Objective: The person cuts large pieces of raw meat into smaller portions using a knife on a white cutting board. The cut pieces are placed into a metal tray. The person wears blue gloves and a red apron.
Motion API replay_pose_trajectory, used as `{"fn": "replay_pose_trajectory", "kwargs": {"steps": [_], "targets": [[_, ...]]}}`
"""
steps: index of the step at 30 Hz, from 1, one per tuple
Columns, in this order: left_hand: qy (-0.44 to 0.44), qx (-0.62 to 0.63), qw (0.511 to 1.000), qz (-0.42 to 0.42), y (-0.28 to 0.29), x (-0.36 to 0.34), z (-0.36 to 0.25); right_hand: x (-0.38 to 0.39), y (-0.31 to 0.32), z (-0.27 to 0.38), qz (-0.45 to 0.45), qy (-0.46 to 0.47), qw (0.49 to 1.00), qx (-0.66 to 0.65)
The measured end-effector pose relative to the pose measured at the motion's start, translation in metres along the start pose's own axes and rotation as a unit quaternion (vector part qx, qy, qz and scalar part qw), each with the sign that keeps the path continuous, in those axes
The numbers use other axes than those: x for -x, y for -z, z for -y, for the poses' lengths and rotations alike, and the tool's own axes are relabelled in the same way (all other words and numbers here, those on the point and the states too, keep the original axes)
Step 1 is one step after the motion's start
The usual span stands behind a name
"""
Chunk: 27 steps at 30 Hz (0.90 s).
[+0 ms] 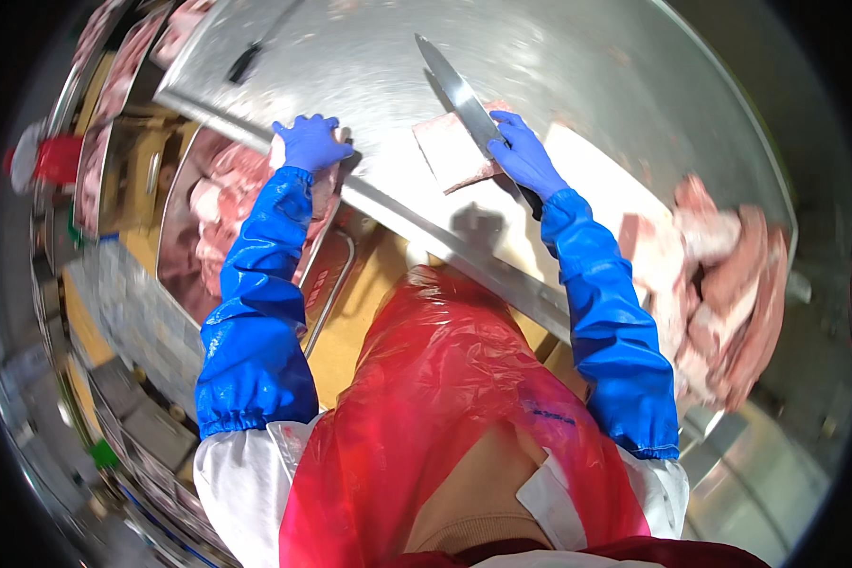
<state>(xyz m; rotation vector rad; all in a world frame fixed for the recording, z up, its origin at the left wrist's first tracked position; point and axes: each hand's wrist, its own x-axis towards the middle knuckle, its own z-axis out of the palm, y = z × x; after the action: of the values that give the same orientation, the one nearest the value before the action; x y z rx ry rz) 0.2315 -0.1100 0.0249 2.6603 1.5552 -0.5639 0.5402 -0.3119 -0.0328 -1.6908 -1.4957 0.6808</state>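
Observation:
My right hand [523, 156], in a blue glove, is closed on the handle of a long knife [450, 85]. The blade lies across a pale slab of meat [434, 151] on the steel worktable [350, 66]. My left hand [308, 142], also gloved, grips a piece of pink meat [327, 180] at the table's left edge, over a bin of meat [218, 199]; much of that piece is hidden by the hand and sleeve.
A pile of meat strips [729, 293] covers the table's right end, beside a white board [587, 170]. More trays of meat [123, 76] stand on the left. Someone in red and white [52, 156] is at the far left. A dark tool [246, 62] lies near the upper-left edge.

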Motion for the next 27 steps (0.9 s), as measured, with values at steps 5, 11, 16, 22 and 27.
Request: {"fn": "replay_pose_trajectory", "kwargs": {"steps": [5, 11, 16, 22, 27], "targets": [[0.023, 0.095, 0.993, -0.07, -0.058, 0.016, 0.033, -0.08, -0.086, -0.017, 0.057, 0.029, 0.981, -0.181], [0.138, 0.213, 0.907, 0.337, -0.2, 0.141, 0.13, -0.118, -0.19, 0.117, 0.257, 0.062, 0.932, -0.248], [-0.105, 0.361, 0.854, 0.359, -0.275, 0.194, 0.063, -0.033, -0.174, 0.148, 0.208, 0.125, 0.895, -0.374], [-0.229, 0.508, 0.71, 0.431, -0.058, 0.125, -0.087, 0.132, 0.042, 0.024, -0.031, -0.182, 0.931, -0.314], [-0.279, 0.588, 0.656, 0.382, -0.001, 0.052, -0.255, 0.324, 0.216, -0.113, -0.419, -0.239, 0.876, -0.003]]}}
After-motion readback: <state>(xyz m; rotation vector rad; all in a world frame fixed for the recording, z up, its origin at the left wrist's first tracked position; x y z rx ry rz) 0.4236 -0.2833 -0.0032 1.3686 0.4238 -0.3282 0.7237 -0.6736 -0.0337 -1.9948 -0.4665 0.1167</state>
